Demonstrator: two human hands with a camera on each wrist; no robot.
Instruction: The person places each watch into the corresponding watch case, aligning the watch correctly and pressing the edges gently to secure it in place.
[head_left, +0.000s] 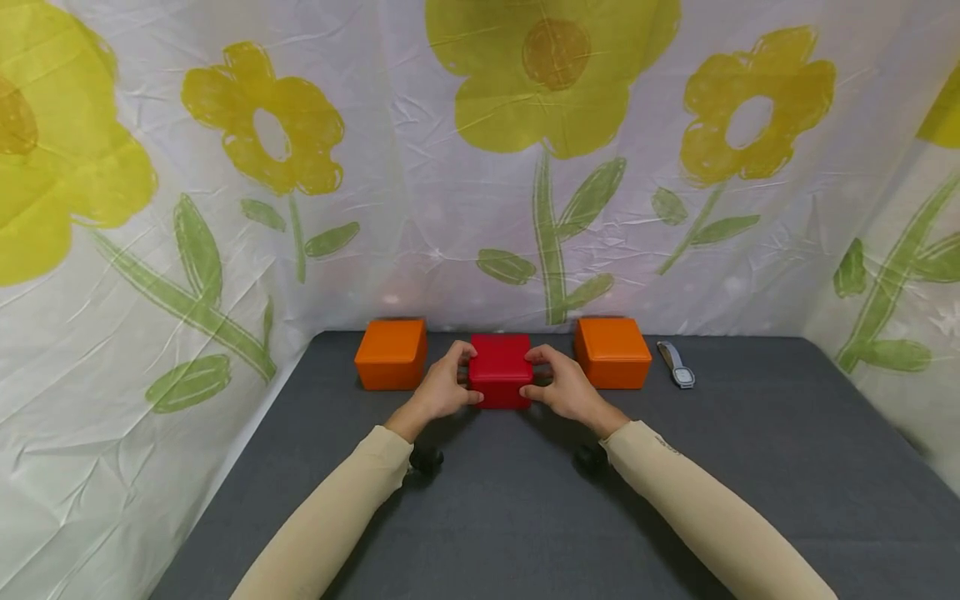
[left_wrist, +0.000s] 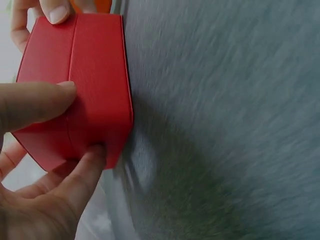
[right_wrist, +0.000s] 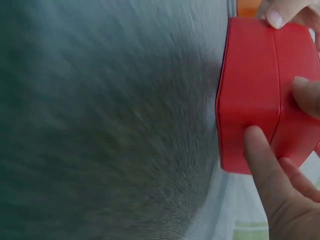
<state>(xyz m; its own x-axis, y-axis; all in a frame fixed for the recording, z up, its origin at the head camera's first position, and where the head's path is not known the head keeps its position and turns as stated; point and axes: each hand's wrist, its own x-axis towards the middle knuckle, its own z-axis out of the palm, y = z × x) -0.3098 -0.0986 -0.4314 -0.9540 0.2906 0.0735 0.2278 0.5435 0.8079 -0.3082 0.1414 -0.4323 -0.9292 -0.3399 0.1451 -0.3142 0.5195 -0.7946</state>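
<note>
A closed red box [head_left: 501,372] with a seam around it stands between the two hands at the back of the table. My left hand [head_left: 442,385] grips its left side, thumb on the front face and fingers along the side. On the right side my right hand [head_left: 566,385] holds it the same way. Both wrist views show the red box [left_wrist: 97,75] close up, with the fingertips pressed on its faces. In the right wrist view, the base of the red box [right_wrist: 250,70] lies at the dark cloth.
Orange boxes stand on either side, one left [head_left: 391,356] and one right [head_left: 612,354]. A wristwatch [head_left: 677,365] with a pale strap lies beyond the right one. The dark grey tabletop [head_left: 510,525] ends at a flower-printed curtain [head_left: 420,208].
</note>
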